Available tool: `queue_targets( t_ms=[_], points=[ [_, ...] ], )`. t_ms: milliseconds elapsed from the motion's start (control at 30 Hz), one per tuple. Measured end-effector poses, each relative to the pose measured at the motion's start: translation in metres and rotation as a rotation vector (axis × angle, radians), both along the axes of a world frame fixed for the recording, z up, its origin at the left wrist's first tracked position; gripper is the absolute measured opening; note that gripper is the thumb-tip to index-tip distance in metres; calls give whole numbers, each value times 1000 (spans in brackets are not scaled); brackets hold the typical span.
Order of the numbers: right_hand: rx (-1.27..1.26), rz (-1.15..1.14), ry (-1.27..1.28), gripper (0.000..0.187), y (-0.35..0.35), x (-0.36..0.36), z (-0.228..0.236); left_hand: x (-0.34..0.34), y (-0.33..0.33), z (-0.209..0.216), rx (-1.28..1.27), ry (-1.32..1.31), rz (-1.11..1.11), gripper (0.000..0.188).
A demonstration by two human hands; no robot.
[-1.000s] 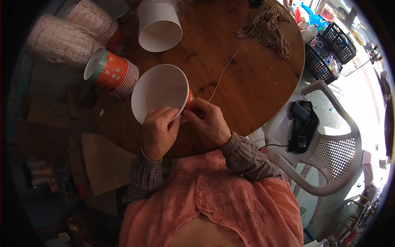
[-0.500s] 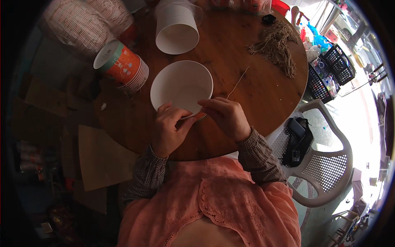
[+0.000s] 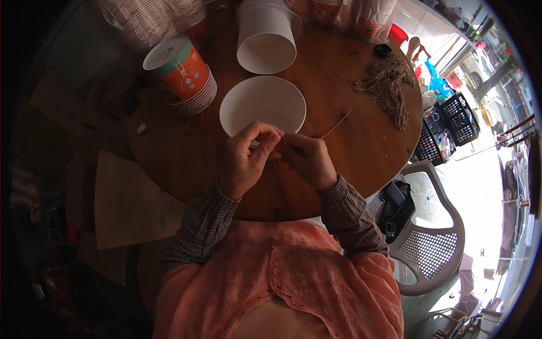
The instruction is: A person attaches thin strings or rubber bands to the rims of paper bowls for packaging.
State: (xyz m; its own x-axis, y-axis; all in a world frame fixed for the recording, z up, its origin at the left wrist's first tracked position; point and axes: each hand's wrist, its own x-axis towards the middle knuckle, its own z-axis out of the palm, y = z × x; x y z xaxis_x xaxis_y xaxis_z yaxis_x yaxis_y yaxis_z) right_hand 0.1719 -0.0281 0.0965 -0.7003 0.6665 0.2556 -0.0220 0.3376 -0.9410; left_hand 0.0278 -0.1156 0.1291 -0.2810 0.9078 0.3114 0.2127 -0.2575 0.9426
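A white paper tub (image 3: 262, 101) rests on the round wooden table, its wide mouth facing me. Just over its near rim, my left hand (image 3: 247, 161) and my right hand (image 3: 310, 161) meet fingertip to fingertip. Thumb and forefinger of the left are pinched; whatever lies between them is too small to make out. A thin tan string (image 3: 339, 121) trails from behind my closed right hand across the tabletop, its other part hidden in the fingers. My hands cover the tub's near side.
Nested orange-and-green tubs (image 3: 189, 76) lean at the left, and white nested tubs (image 3: 265, 48) lie beyond. Wrapped stacks of cups (image 3: 141, 22) stand at the far left. A bundle of string (image 3: 387, 87) lies right on the wooden table (image 3: 282, 198). A plastic chair (image 3: 432, 248) stands at right.
My left hand has come off the tub's rim into a pinch, and my right fingers have moved in against it. The view has shifted, so the table's things appear a little displaced.
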Motion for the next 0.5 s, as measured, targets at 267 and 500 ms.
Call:
queue_targets(
  t_ms=[267, 500],
  points=[
    [-302, 23, 46, 18, 6, -14, 2, -12, 2, -12, 228, 307, 211, 17],
    [-259, -4, 58, 22, 2, -15, -13, -10, 6, -24, 203, 454, 252, 12]
  ],
)
